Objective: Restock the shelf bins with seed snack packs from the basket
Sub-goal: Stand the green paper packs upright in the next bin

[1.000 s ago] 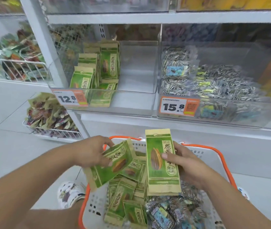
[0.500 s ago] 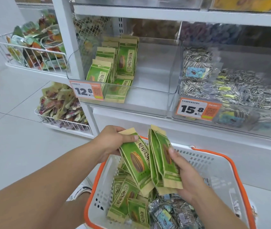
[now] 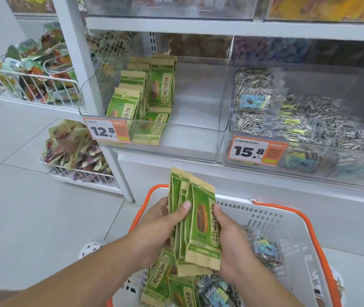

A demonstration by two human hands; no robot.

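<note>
Green-and-kraft sunflower seed packs point(image 3: 195, 220) fanned upright, pinched between left hand point(image 3: 161, 220) and right hand point(image 3: 227, 238) fingers; loose grip, likely to slip back into basket point(image 3: 287, 231).

You have two hands, left point(image 3: 159, 220) and right point(image 3: 229, 238), one basket point(image 3: 287, 220), two clear bins point(image 3: 198, 138) point(image 3: 331, 169), two price tags point(image 3: 108, 130) point(image 3: 256, 150), and two wire baskets point(image 3: 30, 85) point(image 3: 83, 173).
</note>
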